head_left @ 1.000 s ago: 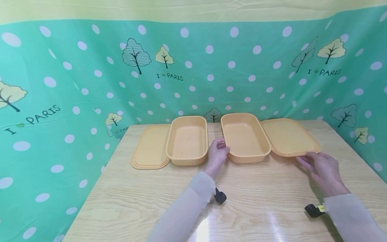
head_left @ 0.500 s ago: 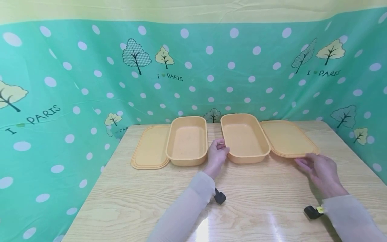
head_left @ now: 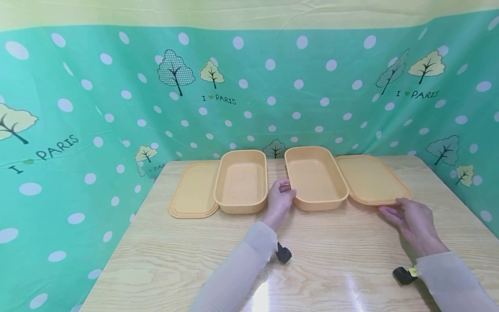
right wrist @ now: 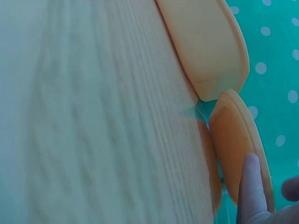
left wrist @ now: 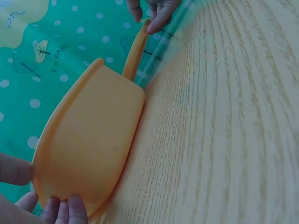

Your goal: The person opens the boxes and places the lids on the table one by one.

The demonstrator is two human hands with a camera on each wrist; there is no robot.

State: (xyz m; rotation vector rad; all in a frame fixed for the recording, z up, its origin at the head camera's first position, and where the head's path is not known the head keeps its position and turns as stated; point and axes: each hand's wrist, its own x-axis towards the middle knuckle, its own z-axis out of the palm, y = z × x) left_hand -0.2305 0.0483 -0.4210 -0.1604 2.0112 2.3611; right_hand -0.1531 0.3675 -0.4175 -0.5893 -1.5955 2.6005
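My left hand holds the left side and near corner of the right-hand food container, a tan open box. In the left wrist view its thumb lies at the rim and its fingertips against the outer wall. My right hand pinches the near right corner of a flat tan lid beside that container. In the right wrist view the lid is tilted up off the table, and a finger touches its underside.
A second tan container stands to the left, with another lid lying flat against its left side. The wooden table ends at a green dotted cloth behind and at the left. Black camera mounts hang at both wrists.
The near edge of the right-hand lid has come down slightly and a little to the left with my right hand. My left hand and the containers have stayed in place.
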